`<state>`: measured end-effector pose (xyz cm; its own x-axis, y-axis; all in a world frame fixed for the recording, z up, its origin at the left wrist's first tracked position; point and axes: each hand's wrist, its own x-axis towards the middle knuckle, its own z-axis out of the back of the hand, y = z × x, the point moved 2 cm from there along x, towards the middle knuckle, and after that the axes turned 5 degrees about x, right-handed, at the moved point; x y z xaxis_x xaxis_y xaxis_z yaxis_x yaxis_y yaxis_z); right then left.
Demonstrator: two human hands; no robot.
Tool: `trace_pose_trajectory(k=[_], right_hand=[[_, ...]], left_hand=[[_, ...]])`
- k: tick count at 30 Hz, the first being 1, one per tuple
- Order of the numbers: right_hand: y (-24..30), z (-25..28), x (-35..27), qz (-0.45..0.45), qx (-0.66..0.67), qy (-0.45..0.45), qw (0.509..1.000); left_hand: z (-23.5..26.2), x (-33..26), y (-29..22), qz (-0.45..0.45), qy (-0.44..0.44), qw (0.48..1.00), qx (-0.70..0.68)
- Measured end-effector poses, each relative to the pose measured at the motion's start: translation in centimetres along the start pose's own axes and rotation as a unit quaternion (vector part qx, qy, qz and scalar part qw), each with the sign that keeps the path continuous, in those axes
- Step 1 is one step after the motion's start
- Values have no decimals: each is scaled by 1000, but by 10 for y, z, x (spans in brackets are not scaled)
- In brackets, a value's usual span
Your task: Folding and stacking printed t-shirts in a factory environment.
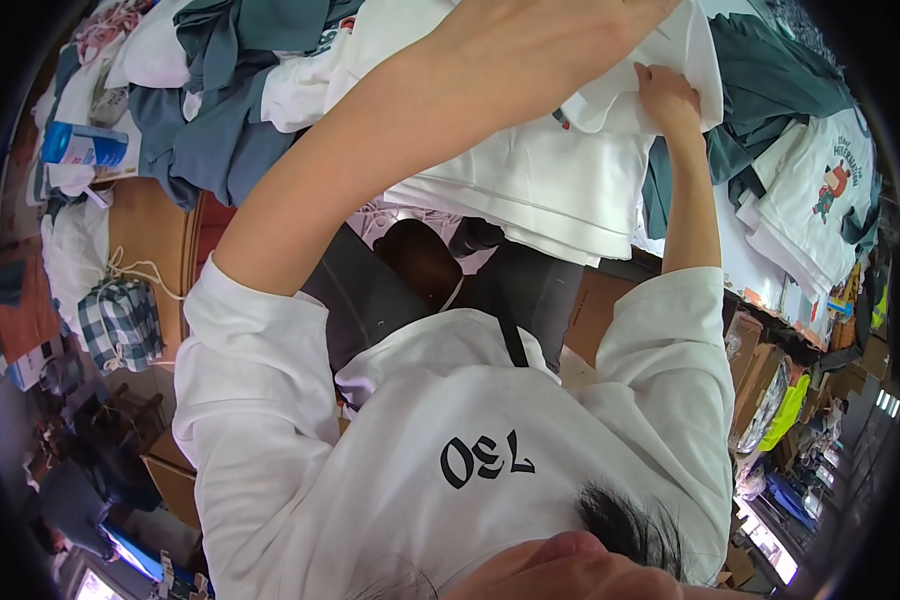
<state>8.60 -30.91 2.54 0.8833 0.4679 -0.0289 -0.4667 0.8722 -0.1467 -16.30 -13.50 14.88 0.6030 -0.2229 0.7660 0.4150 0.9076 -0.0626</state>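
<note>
Both of my arms reach forward over a stack of folded white garments [530, 190] on the table. My left hand [560, 40] lies on the top white garment [690, 60], its fingers closed over the fabric near the far edge. My right hand [665, 95] pinches the same garment's edge just to the right. The top garment is lifted and rumpled between the two hands. My own white short-sleeved shirt [450, 430] fills the lower part of the view.
Grey-blue and dark green clothes [220, 110] are heaped at the left, and teal ones [780, 80] at the right beside white printed shirts [820, 190]. A blue and white can [85, 145] and a plaid bag [120, 325] lie far left. Cardboard boxes [760, 370] stand lower right.
</note>
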Motion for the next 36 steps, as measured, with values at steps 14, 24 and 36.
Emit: trace_pose_trajectory(k=[14,24,36], right_hand=[[-15,-26,4,18,128,-143,981],[-9,-16,-3,15,202,-143,969],[-5,-42,-1,92,161,-138,973]], left_hand=[[-9,3,5,18,9,1000,-23],[-6,2,10,12,-18,1000,-23],[-6,2,7,30,8,999,-33]])
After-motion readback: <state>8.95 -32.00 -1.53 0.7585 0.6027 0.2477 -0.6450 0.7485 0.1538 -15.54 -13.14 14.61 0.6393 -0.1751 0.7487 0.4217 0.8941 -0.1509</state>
